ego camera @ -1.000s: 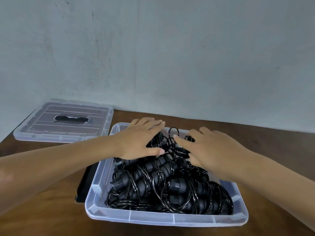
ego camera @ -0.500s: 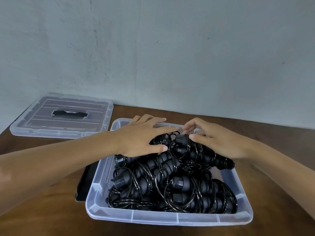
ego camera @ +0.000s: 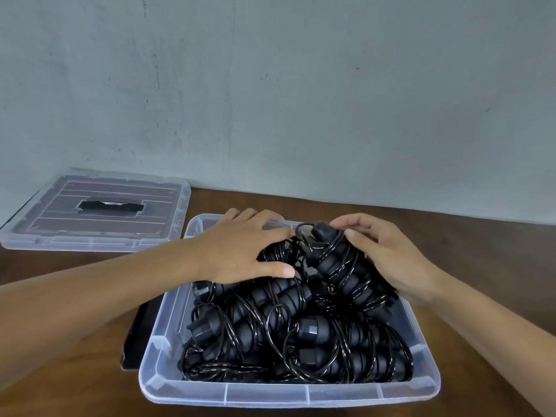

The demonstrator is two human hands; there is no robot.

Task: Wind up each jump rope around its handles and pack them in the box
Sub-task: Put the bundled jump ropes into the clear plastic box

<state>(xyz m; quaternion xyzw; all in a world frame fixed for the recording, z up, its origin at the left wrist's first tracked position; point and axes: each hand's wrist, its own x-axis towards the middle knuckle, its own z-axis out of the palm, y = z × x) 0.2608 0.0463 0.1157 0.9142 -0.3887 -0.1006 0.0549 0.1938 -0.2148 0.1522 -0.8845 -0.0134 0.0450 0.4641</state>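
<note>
I am watching a wound jump rope [ego camera: 346, 266] that is sitting tilted at the far right of the clear box [ego camera: 288, 395], propped on the other wound ropes [ego camera: 301, 341] filling it. My right hand [ego camera: 391, 260] is curling around this bundle, with fingertips at its upper end and the palm along its side. My left hand [ego camera: 243, 248] is lying flat, fingers spread, pressing the ropes at the far left. In my judgement the pile is standing above the rim, so the lid [ego camera: 96, 209], waiting on the table [ego camera: 496, 254] to the left, may not be seating. Loose loops are sticking up; releasing either hand may be letting coils spring free and unwind, or snag neighbouring bundles.
</note>
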